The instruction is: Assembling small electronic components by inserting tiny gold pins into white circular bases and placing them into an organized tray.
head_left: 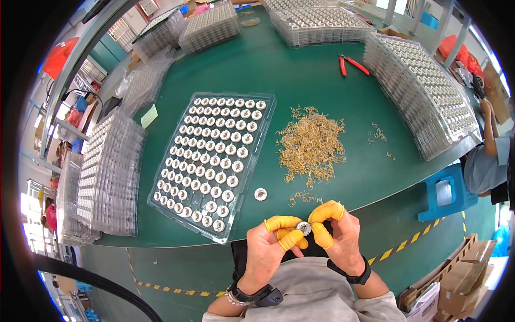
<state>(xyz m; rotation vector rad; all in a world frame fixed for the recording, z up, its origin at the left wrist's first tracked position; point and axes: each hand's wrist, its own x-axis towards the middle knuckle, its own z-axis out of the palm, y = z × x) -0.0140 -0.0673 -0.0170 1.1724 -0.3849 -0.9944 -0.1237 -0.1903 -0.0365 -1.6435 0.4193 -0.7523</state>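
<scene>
At the table's near edge my left hand (266,244), with yellow finger cots, pinches a small round white part (303,228) with a metallic centre. My right hand (343,236), also in yellow cots, has thumb and forefinger pressed together against the part's right side; what lies between those fingertips is too small to make out. Ahead of the hands, a similar round part (260,194) lies alone on the green table. To its left, a clear plastic tray (253,153) carries rows of such parts. A heap of tiny orange-yellow components with wire leads (311,142) lies beyond my hands.
Red-handled pliers (353,65) lie at the far right. Stacked trays of round parts stand at left (110,172), far left (209,27), back (322,27) and right (424,91). A few loose components (378,132) lie right of the heap. Another person (487,155) sits at right, near a blue stool (448,190).
</scene>
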